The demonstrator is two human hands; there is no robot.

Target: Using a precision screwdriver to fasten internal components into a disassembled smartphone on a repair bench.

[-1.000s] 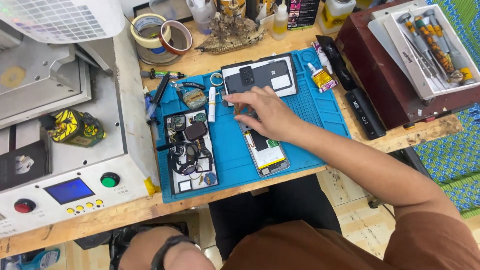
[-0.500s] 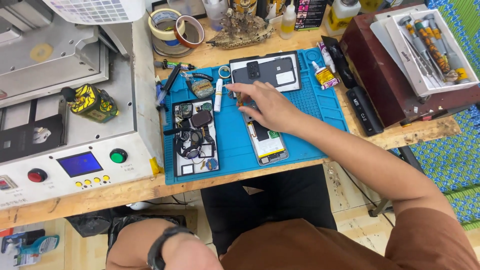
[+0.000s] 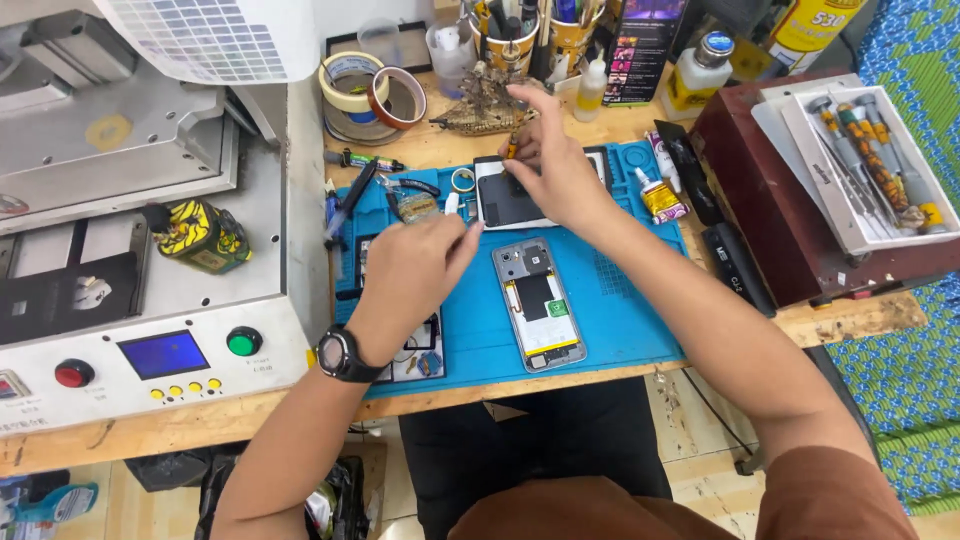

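Observation:
An opened phone (image 3: pixel 540 305) lies face down on the blue work mat (image 3: pixel 625 290), its insides showing. Behind it rests a dark phone panel (image 3: pixel 500 200). My right hand (image 3: pixel 548 165) hovers over that panel's far edge, pinching a small orange-tipped tool (image 3: pixel 511 149). My left hand (image 3: pixel 415 268), with a black watch at the wrist, is above the small parts tray (image 3: pixel 425 355). Its fingers point toward the phone's top left corner. What lies under those fingers is hidden.
A grey machine (image 3: pixel 160 300) with a blue screen, green and red buttons fills the left. Tape rolls (image 3: pixel 370 90), tool cups and glue bottles (image 3: pixel 660 195) line the back. A dark red box (image 3: pixel 770 190) holding a tray of screwdrivers (image 3: pixel 865 150) stands at right.
My right hand left the opened phone and moved back to the dark panel, now pinching the small tool. My left hand rose from below the bench to above the parts tray.

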